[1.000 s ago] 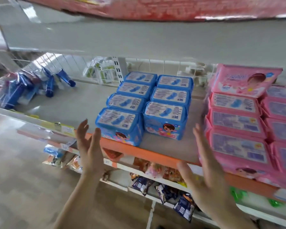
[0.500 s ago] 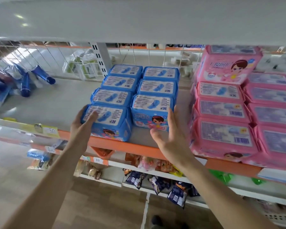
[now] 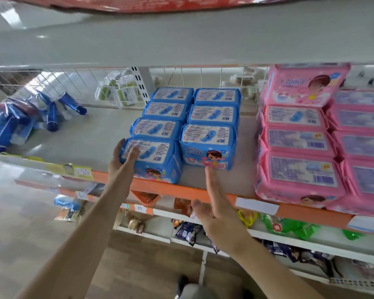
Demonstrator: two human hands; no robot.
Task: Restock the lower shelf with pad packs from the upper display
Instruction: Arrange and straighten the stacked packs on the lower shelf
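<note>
Two rows of blue pad packs lie on the upper shelf (image 3: 91, 134), whose front edge is orange. My left hand (image 3: 122, 157) grips the left end of the front-left blue pack (image 3: 158, 156), thumb on top and fingers round its side. My right hand (image 3: 214, 203) is open with straight fingers in front of the shelf edge. Its fingertips reach the lower front face of the front-right blue pack (image 3: 207, 143). Stacks of pink pad packs (image 3: 298, 169) fill the right of the same shelf.
Blue foil-wrapped items (image 3: 30, 119) lie at the shelf's far left, and a wire grid back (image 3: 78, 83) closes it behind. Another shelf board (image 3: 181, 39) hangs close overhead. The lower shelf (image 3: 311, 244) holds snack packets and green bags.
My right hand has drawn back from the right side of the front-right blue pack to just below its front face. My left hand stays on the front-left pack.
</note>
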